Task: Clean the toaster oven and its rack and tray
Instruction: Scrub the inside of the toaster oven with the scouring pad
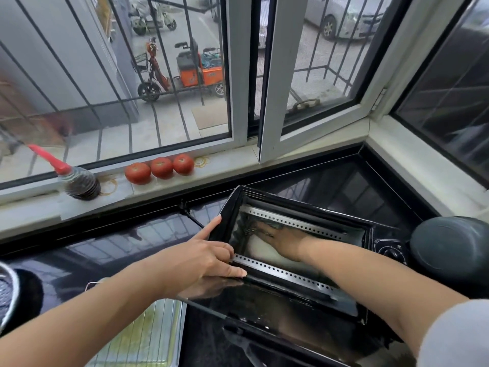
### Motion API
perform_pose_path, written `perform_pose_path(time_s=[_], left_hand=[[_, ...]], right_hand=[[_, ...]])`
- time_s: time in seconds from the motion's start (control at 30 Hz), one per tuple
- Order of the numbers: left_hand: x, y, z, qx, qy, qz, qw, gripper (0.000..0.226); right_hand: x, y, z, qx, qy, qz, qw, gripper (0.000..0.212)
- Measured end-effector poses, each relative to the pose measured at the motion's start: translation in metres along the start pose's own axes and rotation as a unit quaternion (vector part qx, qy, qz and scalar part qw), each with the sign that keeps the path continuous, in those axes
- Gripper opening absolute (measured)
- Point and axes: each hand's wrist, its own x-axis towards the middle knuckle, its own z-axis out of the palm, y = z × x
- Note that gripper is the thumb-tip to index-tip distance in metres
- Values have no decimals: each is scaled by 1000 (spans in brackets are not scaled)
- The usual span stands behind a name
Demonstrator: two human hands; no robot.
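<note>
The black toaster oven (pixel 227 207) lies on the dark counter with its opening facing up and its glass door (pixel 277 316) folded down toward me. My left hand (pixel 203 258) rests on the oven's left front rim. Its index finger runs along the side wall and the other fingers lie straight on a perforated metal strip (pixel 285 276). My right hand (pixel 280 238) reaches inside the cavity, fingers spread flat on a white cloth (pixel 258 246) against the inner wall. The wire rack (pixel 148 332) lies on the tray (pixel 178 337) at the lower left.
Three tomatoes (pixel 162 167) and a dark bottle with a red spout (pixel 79 182) sit on the windowsill. A round black lid (pixel 449 250) stands right of the oven's knobs (pixel 391 252). A metal strainer (pixel 5 292) shows at the left edge. The power cord (pixel 190 215) lies behind the oven.
</note>
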Motion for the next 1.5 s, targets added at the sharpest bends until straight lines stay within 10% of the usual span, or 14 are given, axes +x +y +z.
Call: perform_pose_path(time_s=[0.13, 0.3, 0.6, 0.87, 1.1, 1.5], left_hand=[[3, -6, 0, -6, 0, 6, 1000, 44], [1, -10, 4, -9, -4, 15, 1000, 40], [-8, -6, 4, 22, -33, 14, 999, 40], [-14, -4, 7, 49, -33, 32, 998, 53], [-23, 4, 11, 87, -47, 27, 995, 71], [-17, -2, 15, 66, -35, 33, 997, 62]], right_hand=[[-3, -10, 10, 13, -77, 34, 996, 101], [-13, 3, 8, -41, -36, 15, 998, 75], [-9, -12, 3, 276, 5, 160, 948, 53], [-5, -28, -14, 323, -208, 101, 918, 63], [-35, -15, -33, 88, -381, 177, 903, 27], [3, -58, -41, 439, -133, 182, 870, 50]])
